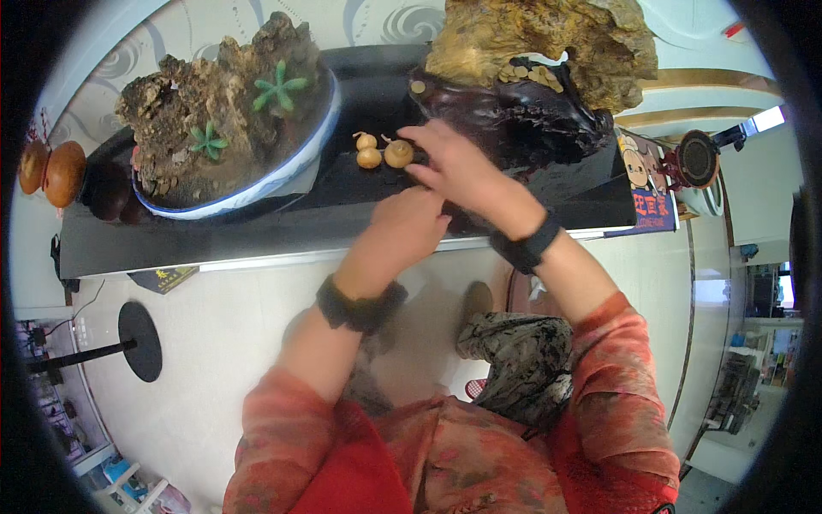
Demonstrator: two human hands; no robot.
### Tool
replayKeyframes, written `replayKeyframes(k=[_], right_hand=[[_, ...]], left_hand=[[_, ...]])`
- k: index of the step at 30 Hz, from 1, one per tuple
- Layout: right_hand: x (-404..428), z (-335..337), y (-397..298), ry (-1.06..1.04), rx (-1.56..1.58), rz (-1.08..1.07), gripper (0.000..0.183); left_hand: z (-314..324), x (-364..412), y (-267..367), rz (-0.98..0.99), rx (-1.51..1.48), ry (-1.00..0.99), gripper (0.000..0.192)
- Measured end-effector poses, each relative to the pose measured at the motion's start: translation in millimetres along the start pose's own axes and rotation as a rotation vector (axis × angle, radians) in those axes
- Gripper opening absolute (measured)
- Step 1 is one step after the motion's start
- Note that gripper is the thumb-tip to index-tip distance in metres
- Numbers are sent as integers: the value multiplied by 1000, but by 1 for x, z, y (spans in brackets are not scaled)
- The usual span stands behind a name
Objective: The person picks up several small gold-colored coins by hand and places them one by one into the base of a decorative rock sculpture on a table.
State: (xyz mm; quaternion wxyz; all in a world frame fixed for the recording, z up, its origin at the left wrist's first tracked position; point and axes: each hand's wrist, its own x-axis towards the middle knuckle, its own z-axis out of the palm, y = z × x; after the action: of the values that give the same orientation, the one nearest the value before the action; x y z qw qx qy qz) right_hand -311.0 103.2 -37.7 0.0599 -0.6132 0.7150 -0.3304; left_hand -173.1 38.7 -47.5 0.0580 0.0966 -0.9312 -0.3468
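Note:
Two small dried bottle gourds stand close together on a black tabletop (pixel 244 241): a left gourd (pixel 368 154) and a right gourd (pixel 399 154), each with a curled stem. My right hand (pixel 453 157) reaches over from the right, thumb and forefinger apart beside the right gourd. Whether the fingertips touch it is hard to tell. Just below, nearer me, my left hand (pixel 411 225) hovers at the table's front edge with its fingers curled under. What lies inside those fingers is hidden. Dark bands circle both wrists.
Left of the gourds sits a blue-and-white ceramic basin (pixel 257 196) holding a craggy rock (pixel 192 96) and green succulents (pixel 280 87). At right is a dark carved wood piece (pixel 514 122) with coins (pixel 530 74), before a large golden-brown rock-like piece (pixel 546 32). A wooden gourd (pixel 64 173) stands far left.

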Motion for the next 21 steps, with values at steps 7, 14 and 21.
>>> replayKeyframes(k=[7, 14, 21], right_hand=[[2, 15, 15, 60, 36, 36, 23], [-55, -99, 73, 401, -22, 339, 20], [-54, -174, 145, 512, -444, 452, 21]], left_hand=[[-19, -6, -15, -21, -48, 60, 18], [-35, -1, -46, -26, 138, 643, 28], [-25, 10, -52, -154, 189, 581, 41]])
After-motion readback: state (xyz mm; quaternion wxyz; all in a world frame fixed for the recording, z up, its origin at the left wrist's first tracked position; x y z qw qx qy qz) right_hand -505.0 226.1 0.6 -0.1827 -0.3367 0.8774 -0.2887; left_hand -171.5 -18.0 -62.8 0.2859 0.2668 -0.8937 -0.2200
